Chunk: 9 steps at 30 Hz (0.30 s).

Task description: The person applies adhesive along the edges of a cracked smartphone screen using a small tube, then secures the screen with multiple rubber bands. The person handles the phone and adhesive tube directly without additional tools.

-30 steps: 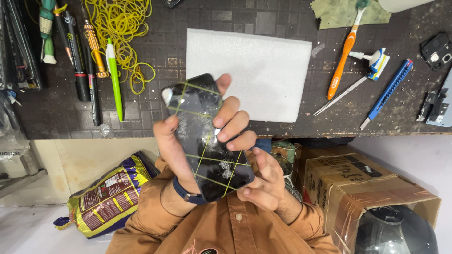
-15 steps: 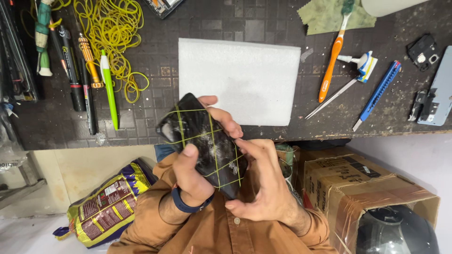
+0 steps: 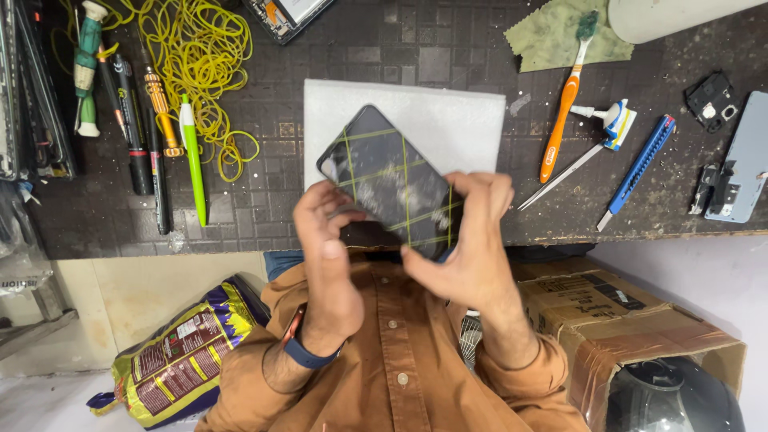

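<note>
Now both hands closed on phone (image 3: 394, 186), held tilted over desk (image 3: 240, 216) edge and lower part of white pad (image 3: 448, 120). Left hand (image 3: 328, 264) gripping lower left edge, fingers wrapped under; right hand (image 3: 468, 248) pinching lower right corner, fingertips (image 3: 478, 182) on glass. Dark screen up, crossed by thin yellow rubber bands (image 3: 406, 188) in a grid, pale smudges at centre.

Risks, as judged:
- Grip only at lower end, upper end at 11 o'clock unsupported; slip would drop phone onto desk edge or lap
- Bands stretched tight; one sliding off a corner could snap loose and shift whatever is bound under it
- Fingertip pressure on glass could smear or stress it; cracks not discernible

Surroundings from phone:
- 10 o'clock: loose heap of yellow bands (image 3: 196, 64), green pen (image 3: 192, 152), screwdrivers (image 3: 156, 112)
- 2 o'clock: orange toothbrush (image 3: 564, 104) on green cloth (image 3: 560, 40)
- 3 o'clock: blue cutter (image 3: 640, 172), small glue tube (image 3: 612, 120), grey phone back (image 3: 744, 160)

Packages:
- 7 o'clock, on floor: crumpled bag (image 3: 180, 352), yellow and purple, red label panel
- 4 o'clock: brown carton (image 3: 632, 320), taped, dark rectangular label on top flap, dark helmet (image 3: 676, 396) inside
</note>
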Available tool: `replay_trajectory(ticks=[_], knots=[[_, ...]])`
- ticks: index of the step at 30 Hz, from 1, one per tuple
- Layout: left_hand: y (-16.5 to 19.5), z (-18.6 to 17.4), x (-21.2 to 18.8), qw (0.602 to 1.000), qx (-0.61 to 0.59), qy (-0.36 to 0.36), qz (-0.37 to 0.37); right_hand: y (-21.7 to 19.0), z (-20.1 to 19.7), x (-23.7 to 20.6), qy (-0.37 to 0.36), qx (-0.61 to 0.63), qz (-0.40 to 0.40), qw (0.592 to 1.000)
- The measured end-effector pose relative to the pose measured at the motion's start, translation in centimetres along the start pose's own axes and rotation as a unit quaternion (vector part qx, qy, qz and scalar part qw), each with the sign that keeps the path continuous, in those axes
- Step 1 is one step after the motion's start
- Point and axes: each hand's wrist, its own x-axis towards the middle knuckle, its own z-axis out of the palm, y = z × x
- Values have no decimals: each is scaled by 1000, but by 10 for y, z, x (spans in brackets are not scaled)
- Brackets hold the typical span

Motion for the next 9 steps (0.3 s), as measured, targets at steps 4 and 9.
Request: replay_trajectory(ticks=[4,9], knots=[[2,-12,-9,988,-154,-8,-18,9,-2,21,2,-91,17,996],[20,-22,-16,930,-343,-113,-66,11,21,66,-28,-122,20,992]])
